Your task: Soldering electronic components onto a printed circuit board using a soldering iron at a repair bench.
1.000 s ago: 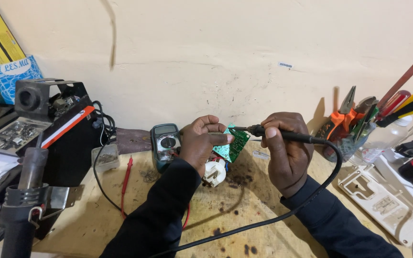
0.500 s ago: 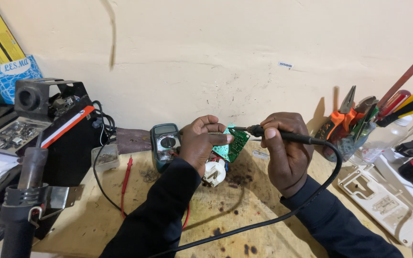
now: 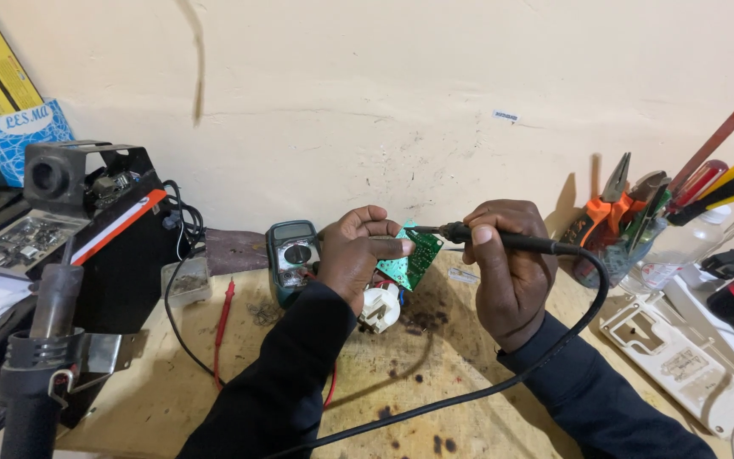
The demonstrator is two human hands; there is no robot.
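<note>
Soldering in progress: left hand (image 3: 357,255) is gripping the green circuit board (image 3: 412,259); right hand (image 3: 510,272) is closing around the soldering iron (image 3: 503,240), tip apparently touching the board. Finished joints cannot be told; white plug (image 3: 380,308) is hanging below.

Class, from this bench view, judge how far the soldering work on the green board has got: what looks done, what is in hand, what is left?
Done: the green circuit board is out, lifted above the workbench.

In hand: the left hand holds the board tilted; the right hand has a closed grip on the soldering iron, tip at the board's top edge.

Left: the joint cannot be judged; the multimeter lies unused.
</note>
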